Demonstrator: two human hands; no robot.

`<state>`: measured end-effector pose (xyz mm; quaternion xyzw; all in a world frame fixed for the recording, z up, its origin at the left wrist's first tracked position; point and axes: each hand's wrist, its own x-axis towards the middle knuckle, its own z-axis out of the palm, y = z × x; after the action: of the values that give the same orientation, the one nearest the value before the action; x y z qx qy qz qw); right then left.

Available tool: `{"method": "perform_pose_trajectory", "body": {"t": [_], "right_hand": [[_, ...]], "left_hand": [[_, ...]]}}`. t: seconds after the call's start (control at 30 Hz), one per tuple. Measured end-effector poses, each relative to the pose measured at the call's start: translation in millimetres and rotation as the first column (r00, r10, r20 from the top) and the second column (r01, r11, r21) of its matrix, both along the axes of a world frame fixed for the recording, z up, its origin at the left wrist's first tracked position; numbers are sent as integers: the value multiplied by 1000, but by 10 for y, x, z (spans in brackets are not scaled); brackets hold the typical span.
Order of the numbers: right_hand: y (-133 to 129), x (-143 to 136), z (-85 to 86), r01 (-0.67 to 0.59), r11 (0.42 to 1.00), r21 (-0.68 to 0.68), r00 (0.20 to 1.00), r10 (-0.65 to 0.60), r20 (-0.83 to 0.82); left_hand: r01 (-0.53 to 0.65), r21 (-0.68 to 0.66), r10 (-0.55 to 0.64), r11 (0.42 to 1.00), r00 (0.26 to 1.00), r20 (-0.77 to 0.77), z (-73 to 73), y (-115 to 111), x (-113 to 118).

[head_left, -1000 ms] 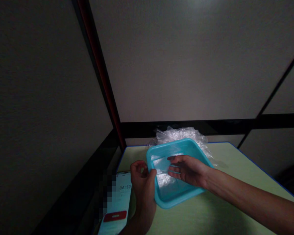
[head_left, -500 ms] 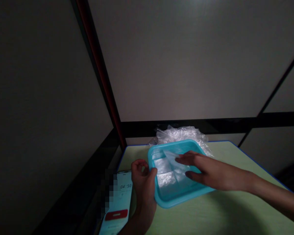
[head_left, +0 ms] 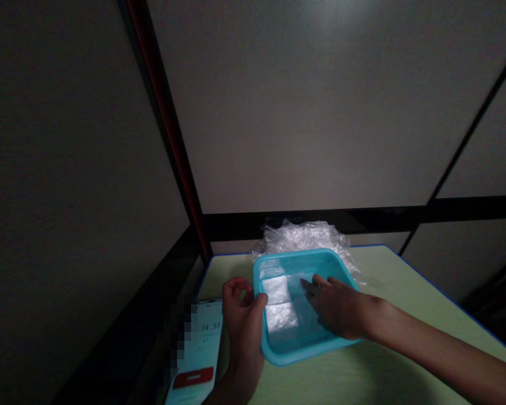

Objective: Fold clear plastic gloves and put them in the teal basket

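Observation:
A light-blue plastic tray (head_left: 287, 357) is tilted toward me above the table. Gripping its left rim is my left hand (head_left: 243, 318), the thumb over the edge and the other fingers curled outside. Small clear plastic bags (head_left: 281, 315) lie flat in the tray's left half, shining in the light. My right hand (head_left: 339, 306) reaches into the right half from the right side. Its fingers are stretched out and apart, touching the tray floor or a clear bag there; the fingertips are partly hidden by the hand.
Behind the tray a crumpled heap of clear plastic bags (head_left: 301, 235) lies at the table's back edge. A phone (head_left: 200, 343) showing a timer lies left of my left hand. The pale green table (head_left: 320, 382) has a blue edge, with a panelled wall (head_left: 303, 112) behind it.
My right hand has lowered into the tray, and the clear bag it was pinching now lies down inside. My left hand keeps its hold on the rim.

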<state>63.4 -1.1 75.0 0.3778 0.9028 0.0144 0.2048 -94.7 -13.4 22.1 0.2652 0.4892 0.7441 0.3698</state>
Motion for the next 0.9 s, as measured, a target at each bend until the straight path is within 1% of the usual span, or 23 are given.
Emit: {"method": "perform_pose_trajectory", "body": {"t": [0.2,0.33,0.4,0.5,0.57,0.73,0.9], "right_hand": [[17,18,77,41,990,-137,999,-45,-30],[55,83,71,48,978,-204,996,-64,-70],[79,112,44,46,970,-238,992,-73,-107],[108,149,6,70,952,-299,972,-132,-195],[114,170,0,62,944,-325,952,-154,-266],[98,212,35,23,953,-302,920,-138,-367],[99,223,15,9,955,-297,916,-127,-380]], "left_hand": [[23,7,-23,1000,1000,8,-12,-5,-14],[37,4,-37,999,999,1,-17,-5,-18],[30,-3,-30,1000,999,20,-20,6,-16],[5,-6,-4,1000,999,46,-30,25,-12],[1,-4,-1,1000,999,51,-38,28,-12],[31,-38,-32,999,999,-16,-38,-1,-28],[35,-35,-36,999,999,-35,-44,-8,-45]]}}
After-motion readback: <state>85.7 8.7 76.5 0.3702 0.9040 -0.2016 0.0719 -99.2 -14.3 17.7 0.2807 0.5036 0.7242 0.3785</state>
